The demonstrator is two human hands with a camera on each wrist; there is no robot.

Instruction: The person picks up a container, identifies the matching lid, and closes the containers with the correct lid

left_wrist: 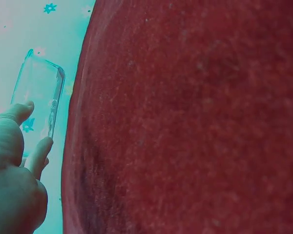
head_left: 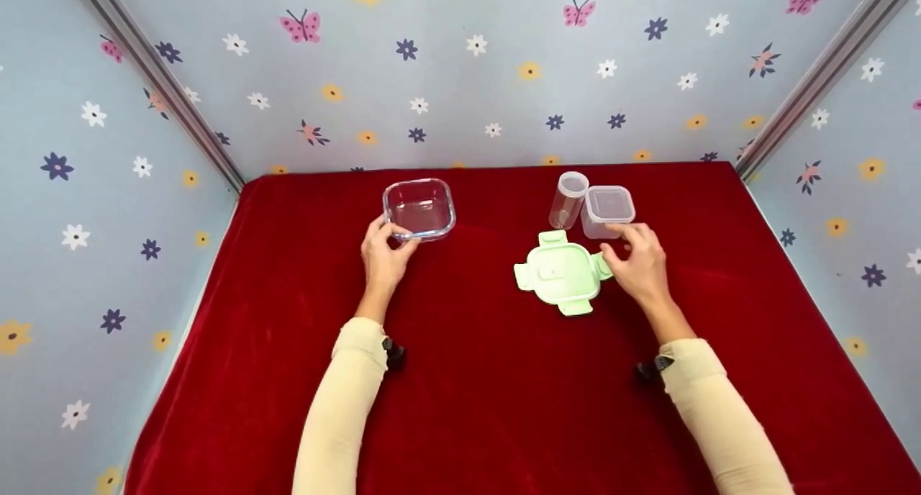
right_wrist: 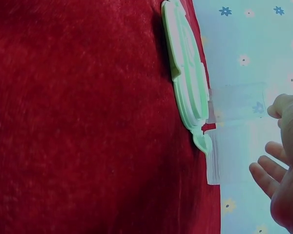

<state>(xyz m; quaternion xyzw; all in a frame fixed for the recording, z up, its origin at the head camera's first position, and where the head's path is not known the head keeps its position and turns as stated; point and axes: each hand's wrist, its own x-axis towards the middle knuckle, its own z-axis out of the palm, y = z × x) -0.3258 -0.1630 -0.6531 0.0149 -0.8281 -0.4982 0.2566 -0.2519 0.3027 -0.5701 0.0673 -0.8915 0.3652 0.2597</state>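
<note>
My left hand (head_left: 386,256) pinches the near-left rim of a clear square glass container (head_left: 420,220). In the left wrist view, the thumb lies over one side of the container (left_wrist: 39,87) and the fingers are at its edge. My right hand (head_left: 639,262), its fingers spread and loosely bent, hovers at the near side of a square clear plastic box (head_left: 610,206). A light green lid (head_left: 565,273) with several flap clips lies flat just left of that hand. Nothing sits between the right thumb and fingers in the right wrist view, where the lid (right_wrist: 188,73) appears edge-on.
A clear cylindrical jar (head_left: 568,201) stands beside the square box, behind the lid. Red velvet cloth (head_left: 504,394) covers the table. Flower-patterned walls (head_left: 496,70) rise behind it and on both sides.
</note>
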